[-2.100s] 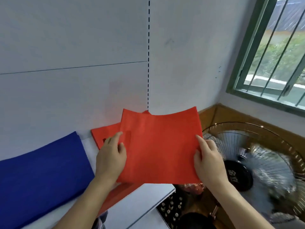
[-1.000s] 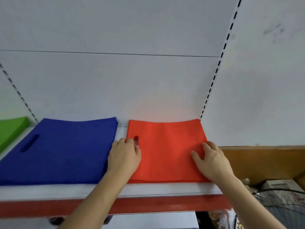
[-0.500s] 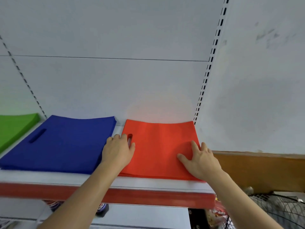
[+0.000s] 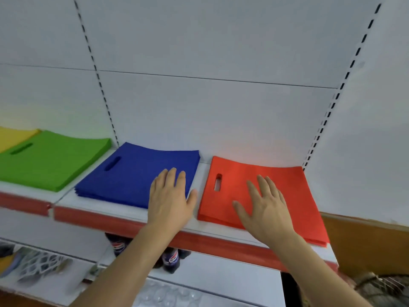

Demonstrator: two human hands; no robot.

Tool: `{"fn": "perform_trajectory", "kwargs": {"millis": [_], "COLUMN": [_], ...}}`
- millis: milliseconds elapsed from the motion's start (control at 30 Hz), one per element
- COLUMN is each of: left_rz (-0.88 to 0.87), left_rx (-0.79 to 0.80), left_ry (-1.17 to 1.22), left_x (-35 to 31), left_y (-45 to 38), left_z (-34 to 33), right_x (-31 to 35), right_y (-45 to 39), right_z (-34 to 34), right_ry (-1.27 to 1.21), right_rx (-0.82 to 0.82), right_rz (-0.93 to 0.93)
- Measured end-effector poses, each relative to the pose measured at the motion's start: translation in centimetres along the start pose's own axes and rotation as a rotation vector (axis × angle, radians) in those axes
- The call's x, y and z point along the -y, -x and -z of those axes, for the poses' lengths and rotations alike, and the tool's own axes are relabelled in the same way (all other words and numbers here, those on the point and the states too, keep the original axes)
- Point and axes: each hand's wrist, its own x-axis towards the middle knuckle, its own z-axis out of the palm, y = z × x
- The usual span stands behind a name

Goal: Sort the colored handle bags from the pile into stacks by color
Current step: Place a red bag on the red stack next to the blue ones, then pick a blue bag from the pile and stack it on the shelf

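Hovering over the shelf [image 4: 132,214], both hands are flat with fingers straight and hold nothing. The left hand [image 4: 170,199] lies over the near right corner of the blue stack [image 4: 132,176], and whether it presses the fabric or floats just above it cannot be told. The right hand [image 4: 264,207] is spread over the middle of the red stack [image 4: 294,196], which sits right of centre in the frame with its handle slot towards the left. The blue stack lies just beside it, apart by a narrow strip of white shelf. Further left sit the green stack [image 4: 53,160] and, at the frame's left edge, a corner of a yellow stack [image 4: 13,136]. The step in hand looks like the end of a placing: a red bag set on its own colour and smoothed down. No unsorted pile shows anywhere in the frame, so how many bags remain cannot be judged. The next move probably calls for turning away from the shelf to fetch another bag, reading its colour, and laying it squarely on the matching stack so the edges line up. Below the shelf stand dark soda bottles [image 4: 170,260].
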Motion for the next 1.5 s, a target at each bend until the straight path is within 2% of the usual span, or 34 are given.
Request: {"fn": "perform_trajectory", "kwargs": {"millis": [533, 800, 1267, 1500], "left_rz": [0.322, 0.535, 0.831, 0.906], "left_rx": [-0.030, -0.063, -0.077, -0.056], "left_ry": [-0.088, -0.128, -0.307, -0.335], "left_x": [29.1, 42.6, 63.6, 73.1], "left_y": [11.9, 15.3, 13.0, 13.2], "left_z": [8.7, 9.9, 13.8, 15.0], "right_x": [34.1, 49.1, 74.5, 85.6], "right_y": [2.1, 0.2, -8.7, -10.7], "right_z": [-4.7, -7.9, -15.3, -17.7], "right_ry": [-0.134, -0.203, -0.349, -0.360], "right_rx": [0.067, 0.109, 0.188, 0.225], "right_rz": [0.391, 0.619, 0.867, 0.964]}}
